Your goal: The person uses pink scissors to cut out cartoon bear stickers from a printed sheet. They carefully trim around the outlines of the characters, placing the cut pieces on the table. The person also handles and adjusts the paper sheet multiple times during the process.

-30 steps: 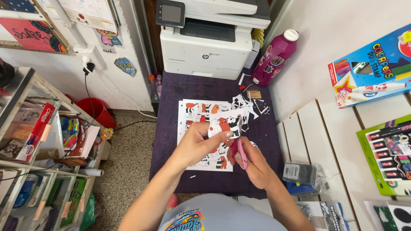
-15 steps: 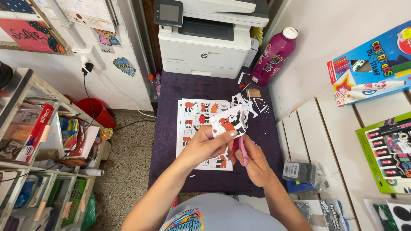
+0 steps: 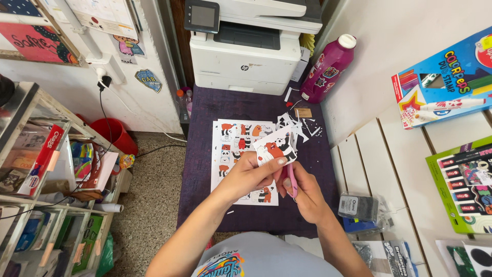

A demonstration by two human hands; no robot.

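since the earlier frames the cut-out (image 3: 275,147) sits a touch higher and more upright between the hands, and the hands have drawn closer over the near edge of the printed sheet (image 3: 230,149). the left hand (image 3: 251,177) pinches the cut-out at its lower edge, thumb on the near side and fingers (image 3: 271,165) curled behind it, so the small piece with three cartoon bears stands up just above the fingertips. the right hand (image 3: 305,195) is clenched around pink-handled scissors (image 3: 292,179), whose handle shows between the thumb and the curled fingers; the blades point up towards the cut-out's right edge, but whether they are parted or closed cannot be told. under both hands lies the printed sheet of bear figures on a purple cloth (image 3: 200,169), and beyond the fingertips a scatter of white paper scraps (image 3: 300,125) lies near a magenta bottle (image 3: 328,66) and a white printer (image 3: 246,51).

the risk appears to lie in how close the left fingertips are to the blades: a snip taken while the piece is held so near its edge could nick a finger. the piece is small and held by one margin, so it could twist in the pinch and the cut could run into a bear's outline. a loose grip could also drop it among the scraps beyond the fingers.
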